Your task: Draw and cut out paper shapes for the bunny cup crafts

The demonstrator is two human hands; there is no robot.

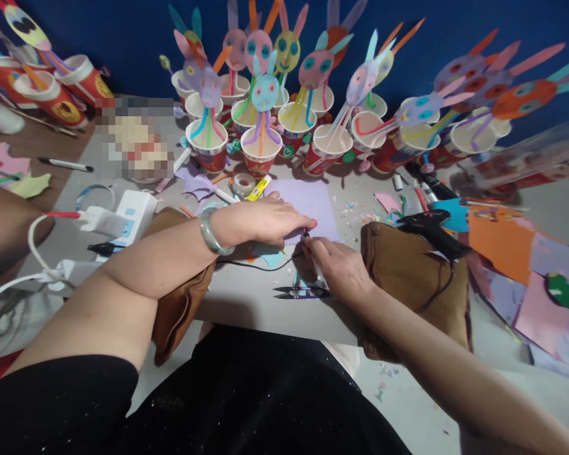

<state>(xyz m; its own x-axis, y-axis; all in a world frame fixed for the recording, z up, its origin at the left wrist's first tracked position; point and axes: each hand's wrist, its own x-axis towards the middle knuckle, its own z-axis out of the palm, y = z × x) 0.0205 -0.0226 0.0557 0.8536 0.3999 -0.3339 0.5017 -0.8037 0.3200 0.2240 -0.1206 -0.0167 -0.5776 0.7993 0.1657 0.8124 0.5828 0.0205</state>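
Observation:
A sheet of light purple paper [318,196] lies on the table before me. My left hand [265,221], with a jade-like bangle on its wrist, rests over it with fingers stretched out. One fingertip presses on a small red disc [314,223] on the sheet. Close beside that disc, my right hand [336,265] is closed around a pen [319,278] with a dark tip and pale barrel, mostly hidden by the fingers. Its tip points at the paper near the disc. Black thread snips [301,292] lie on the table below the right hand.
Paper cups [262,151] with straw-legged paper rabbit figures line the back. A black glue gun [427,230] rests on a brown cushion [417,284] at right. Tape [243,183] and a yellow cutter [259,188] lie beyond my left hand. A white power strip [135,218] stands left.

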